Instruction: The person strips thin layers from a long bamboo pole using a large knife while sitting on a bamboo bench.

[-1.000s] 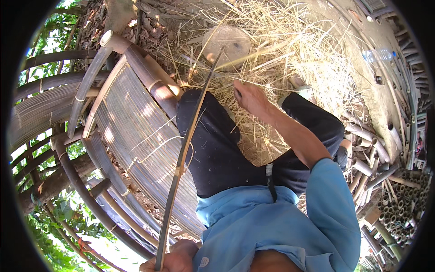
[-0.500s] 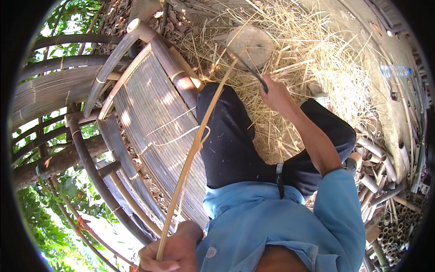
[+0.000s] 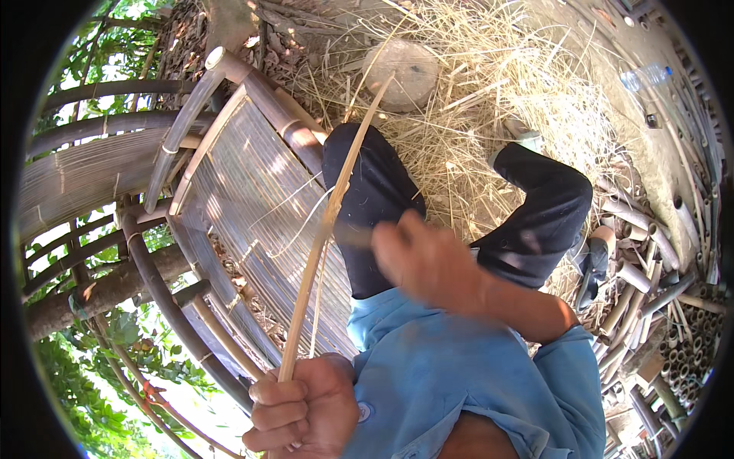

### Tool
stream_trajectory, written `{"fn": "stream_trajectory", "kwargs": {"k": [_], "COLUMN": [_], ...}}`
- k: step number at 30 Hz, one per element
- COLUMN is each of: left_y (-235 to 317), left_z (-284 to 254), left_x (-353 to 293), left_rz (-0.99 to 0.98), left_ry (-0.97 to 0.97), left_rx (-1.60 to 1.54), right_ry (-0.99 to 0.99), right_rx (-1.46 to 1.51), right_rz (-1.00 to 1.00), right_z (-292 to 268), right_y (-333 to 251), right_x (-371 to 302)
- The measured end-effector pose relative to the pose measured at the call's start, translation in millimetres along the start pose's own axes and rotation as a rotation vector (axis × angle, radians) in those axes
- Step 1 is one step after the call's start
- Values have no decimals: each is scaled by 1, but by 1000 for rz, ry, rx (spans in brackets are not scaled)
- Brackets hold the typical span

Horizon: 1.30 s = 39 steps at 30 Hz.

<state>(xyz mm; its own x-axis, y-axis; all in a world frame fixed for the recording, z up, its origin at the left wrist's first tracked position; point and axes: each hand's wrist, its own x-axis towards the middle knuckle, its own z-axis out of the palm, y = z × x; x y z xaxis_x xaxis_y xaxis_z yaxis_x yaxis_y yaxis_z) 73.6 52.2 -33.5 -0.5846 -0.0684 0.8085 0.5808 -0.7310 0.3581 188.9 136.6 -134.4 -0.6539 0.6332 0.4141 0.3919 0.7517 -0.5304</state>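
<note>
My left hand is closed in a fist round the lower end of a long bamboo strip. The strip slants up and away across my left thigh, its far tip near a round wooden block. Smeared by motion, my right hand is wrapped round a knife, whose blurred blade lies by the strip's middle; whether it touches the strip I cannot tell. A thin pale shaving curls off the strip's left side, and another sliver hangs below.
A bamboo bench stands close on my left. Straw and shavings cover the ground ahead. At the far right lie a plastic bottle and cut bamboo pieces. A sandal is beyond my right knee.
My right hand has swept the knife back toward me, from near the strip's far end to its middle. My left hand has shifted slightly up and right with the strip.
</note>
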Motion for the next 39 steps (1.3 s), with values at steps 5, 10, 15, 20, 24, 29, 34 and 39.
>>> {"fn": "stream_trajectory", "kwargs": {"k": [5,10,15,20,24,29,34,39], "left_y": [-6,-6,-17,-27,-21,-24,-23,-14], "left_z": [-6,-7,-13,11,0,-7,-10,-14], "left_x": [1,1,-3,11,8,14,17,21], "left_rz": [15,-1,92,166,140,0,-10,-97], "left_ry": [42,-42,-28,402,168,-38,-119,-69], "left_rx": [195,135,158,246,16,-179,-163,-391], "right_ry": [-112,-122,-119,-134,-224,-219,-316,-169], "right_rx": [-32,-126,-78,-3,-33,-120,-148,61], "right_rz": [-88,278,37,257,446,562,479,294], "right_z": [-20,36,14,89,133,149,125,73], "right_y": [-20,77,54,174,263,328,276,170], "right_x": [-3,-4,7,6,12,17,30,16]}}
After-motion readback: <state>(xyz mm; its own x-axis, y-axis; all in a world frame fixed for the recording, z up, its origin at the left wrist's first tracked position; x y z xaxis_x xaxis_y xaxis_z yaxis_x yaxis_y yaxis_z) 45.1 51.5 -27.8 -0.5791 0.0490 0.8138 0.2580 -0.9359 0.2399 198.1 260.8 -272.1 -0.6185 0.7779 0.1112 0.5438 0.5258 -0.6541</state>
